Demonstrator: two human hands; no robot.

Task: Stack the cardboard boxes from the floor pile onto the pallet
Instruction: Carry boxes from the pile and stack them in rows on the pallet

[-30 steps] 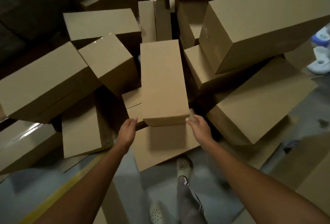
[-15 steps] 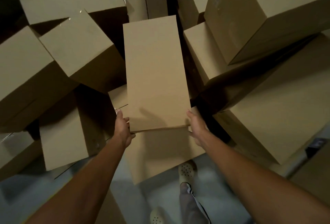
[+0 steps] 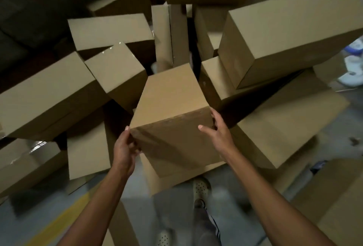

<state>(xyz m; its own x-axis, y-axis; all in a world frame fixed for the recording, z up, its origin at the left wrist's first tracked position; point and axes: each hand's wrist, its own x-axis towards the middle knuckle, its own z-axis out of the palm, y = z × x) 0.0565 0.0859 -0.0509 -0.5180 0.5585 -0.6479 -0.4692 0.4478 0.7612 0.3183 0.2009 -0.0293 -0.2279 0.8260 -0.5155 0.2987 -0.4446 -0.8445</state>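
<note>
The cardboard box (image 3: 172, 112), long and plain, was held between both hands in front of the person, over the near side of the pile (image 3: 110, 35) on the floor (image 3: 39, 202). It was tilted, with its shadowed end face turned toward the camera and its far end reaching in among the other boxes. Whether that far end touched any of them could not be told.

The left hand (image 3: 125, 147) gripped the lower left corner of the end face, thumb up along the edge and fingers curled beneath. The right hand (image 3: 218, 130) gripped the right edge, with the thumb laid on the end face and the fingers wrapped round the side.

Directly below the held box lay a flat box (image 3: 169, 181) on the floor. Just to the left sat a taped box (image 3: 115, 71) with a shiny strip across its top, and to the upper right a large box (image 3: 290, 35) leaned on others.

A yellow line (image 3: 59, 224) crossed the grey floor at the lower left. A pale perforated clog (image 3: 201, 186) and a striped trouser leg (image 3: 204, 224) showed between the forearms.
</note>
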